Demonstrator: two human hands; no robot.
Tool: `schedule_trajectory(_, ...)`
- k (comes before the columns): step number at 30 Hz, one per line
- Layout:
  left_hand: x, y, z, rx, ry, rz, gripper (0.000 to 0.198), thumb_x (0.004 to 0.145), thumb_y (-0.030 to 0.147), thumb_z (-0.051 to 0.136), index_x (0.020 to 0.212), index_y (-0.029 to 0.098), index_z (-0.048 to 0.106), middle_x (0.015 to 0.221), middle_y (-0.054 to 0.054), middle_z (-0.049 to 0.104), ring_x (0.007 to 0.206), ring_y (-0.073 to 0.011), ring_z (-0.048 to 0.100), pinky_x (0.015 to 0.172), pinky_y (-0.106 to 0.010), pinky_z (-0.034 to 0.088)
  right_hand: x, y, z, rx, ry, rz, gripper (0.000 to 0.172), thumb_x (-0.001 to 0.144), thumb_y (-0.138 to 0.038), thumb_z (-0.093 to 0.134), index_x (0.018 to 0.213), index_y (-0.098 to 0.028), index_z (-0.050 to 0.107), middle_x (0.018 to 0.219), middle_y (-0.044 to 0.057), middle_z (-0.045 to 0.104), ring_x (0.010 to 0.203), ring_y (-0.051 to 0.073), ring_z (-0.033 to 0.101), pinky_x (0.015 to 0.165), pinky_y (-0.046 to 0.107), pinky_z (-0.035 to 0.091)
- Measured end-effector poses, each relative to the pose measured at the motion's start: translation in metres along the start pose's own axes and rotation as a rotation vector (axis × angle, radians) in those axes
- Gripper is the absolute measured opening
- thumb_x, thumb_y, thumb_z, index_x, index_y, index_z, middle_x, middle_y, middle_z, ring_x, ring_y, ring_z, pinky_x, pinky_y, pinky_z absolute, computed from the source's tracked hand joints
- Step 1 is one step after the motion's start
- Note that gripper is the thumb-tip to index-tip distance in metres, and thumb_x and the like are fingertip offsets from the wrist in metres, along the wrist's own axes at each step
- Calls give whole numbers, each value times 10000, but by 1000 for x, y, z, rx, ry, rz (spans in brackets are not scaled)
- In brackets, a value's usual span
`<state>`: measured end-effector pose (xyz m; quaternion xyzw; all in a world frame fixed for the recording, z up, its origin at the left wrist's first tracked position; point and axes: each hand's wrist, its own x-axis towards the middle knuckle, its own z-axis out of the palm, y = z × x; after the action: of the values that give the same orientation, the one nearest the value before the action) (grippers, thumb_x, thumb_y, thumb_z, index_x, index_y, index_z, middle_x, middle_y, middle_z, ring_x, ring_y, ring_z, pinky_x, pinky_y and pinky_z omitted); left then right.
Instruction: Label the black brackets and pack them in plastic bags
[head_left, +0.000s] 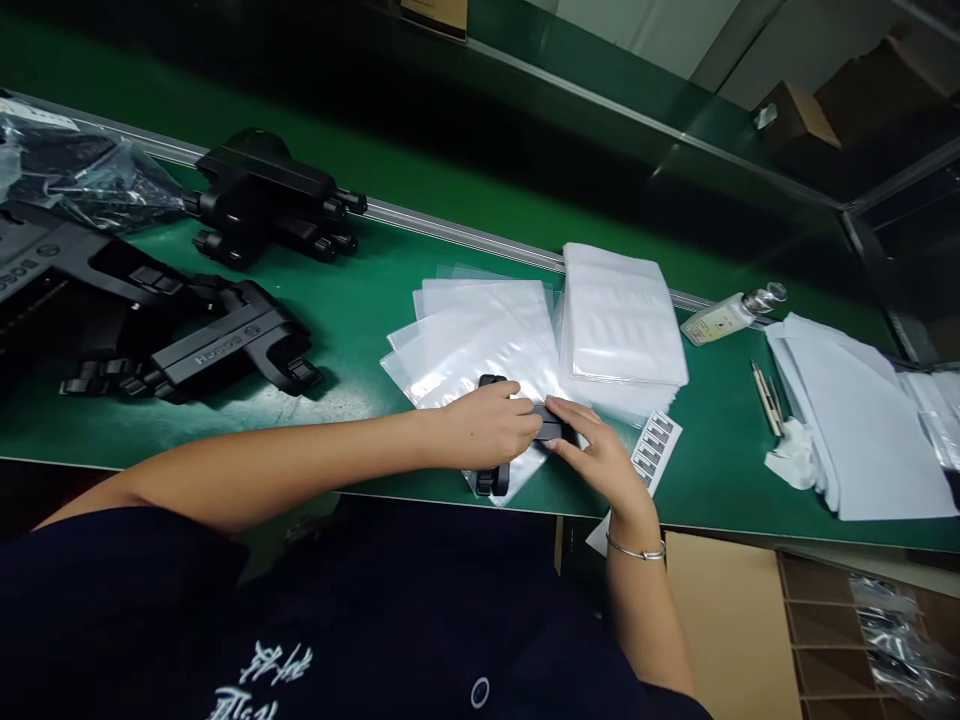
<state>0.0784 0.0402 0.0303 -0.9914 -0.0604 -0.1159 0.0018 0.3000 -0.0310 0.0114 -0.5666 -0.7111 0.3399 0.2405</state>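
Observation:
A black plastic bracket [493, 481] with clip-like ends lies near the table's front edge, on fanned-out clear plastic bags [480, 335]. My left hand [491, 425] is closed over the bracket's middle and hides much of it. At the bracket's right end, my right hand [600, 455] has its thumb and fingers on either side of the dark body [551, 425]. A sheet of printed labels [654, 450] lies just right of my right hand, partly hidden by it.
Similar black brackets marked BOSCH [225, 345] are piled at left, with bagged parts [105, 180] behind. A stack of white pouches [622, 310], a small bottle [731, 315], pens [766, 398] and white sheets [862, 420] are farther right. A divided cardboard box [731, 610] stands below the table edge.

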Motion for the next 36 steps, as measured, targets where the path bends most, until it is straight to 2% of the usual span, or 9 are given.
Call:
schedule_trajectory(5, -6, -2, 1, -105, 125, -125, 209, 861, 121, 515, 938, 156, 706, 768, -41, 672, 732, -199, 600, 691, -352, 409, -3, -2, 5, -58, 54, -106, 456, 909, -319, 614, 1357, -269, 544, 1292, 93, 606, 1223, 253, 550, 1053, 471, 462)
schedule_trajectory(8, -31, -6, -4, -286, 412, -495, 335, 863, 86, 427, 1068, 173, 677, 859, -37, 683, 786, -173, 627, 718, -308, 469, -17, -6, 9, -114, 210, -208, 477, 922, -289, 595, 1390, -285, 506, 1236, 100, 610, 1174, 255, 563, 1030, 484, 471)
schedule_trajectory(11, -50, 0, -3, -384, 632, -877, 290, 883, 103, 408, 962, 172, 678, 809, -23, 656, 770, -150, 633, 703, -267, 501, -35, -7, 13, -136, 471, -224, 511, 900, -260, 622, 1396, -295, 504, 1201, 98, 618, 1150, 261, 573, 1050, 504, 442)
schedule_trajectory(13, -49, 13, 7, -421, 571, -873, 272, 896, 130, 403, 937, 170, 668, 819, -31, 663, 789, -156, 647, 724, -271, 522, -43, -5, 16, -11, 630, -95, 501, 892, -301, 632, 1382, -278, 526, 1223, 105, 613, 1152, 266, 582, 1025, 485, 468)
schedule_trajectory(17, -17, 53, 38, -380, 102, -559, 346, 900, 246, 482, 1214, 157, 595, 1237, -137, 643, 1152, -256, 608, 965, -388, 500, -45, -6, 22, 587, 696, 180, 466, 871, -463, 628, 1271, -223, 623, 1251, 106, 638, 1162, 274, 600, 995, 453, 499)
schedule_trajectory(21, 2, 83, 59, -155, -254, -446, 892, 753, 528, 708, 1437, 58, 380, 1530, -271, 322, 1420, -437, 290, 1105, -605, 327, -44, -14, 22, 1047, 633, 230, 491, 825, -548, 648, 1158, -188, 672, 1105, 102, 719, 1051, 279, 663, 942, 462, 533)
schedule_trajectory(27, -49, 79, 48, -169, -118, -115, 376, 968, 189, 431, 1332, 195, 520, 1307, -136, 635, 1177, -260, 621, 955, -388, 531, -57, -8, 15, 1051, 666, 256, 551, 768, -563, 699, 1162, -179, 668, 1138, 119, 710, 1021, 290, 674, 869, 444, 564)
schedule_trajectory(32, -78, 68, 28, -134, -136, -345, 439, 893, 28, 350, 1224, 206, 576, 1017, -97, 715, 860, -219, 678, 693, -292, 542, -61, -3, 14, 1060, 620, 238, 573, 779, -579, 681, 1184, -174, 659, 1163, 127, 701, 1039, 296, 668, 865, 451, 563)
schedule_trajectory(36, -68, 57, 18, -191, -206, -637, 265, 946, 197, 355, 896, 199, 615, 867, -62, 666, 803, -211, 637, 661, -287, 485, -60, 7, 20, 1041, 568, 208, 553, 784, -586, 669, 1184, -204, 657, 1142, 113, 710, 1043, 293, 667, 861, 447, 566)
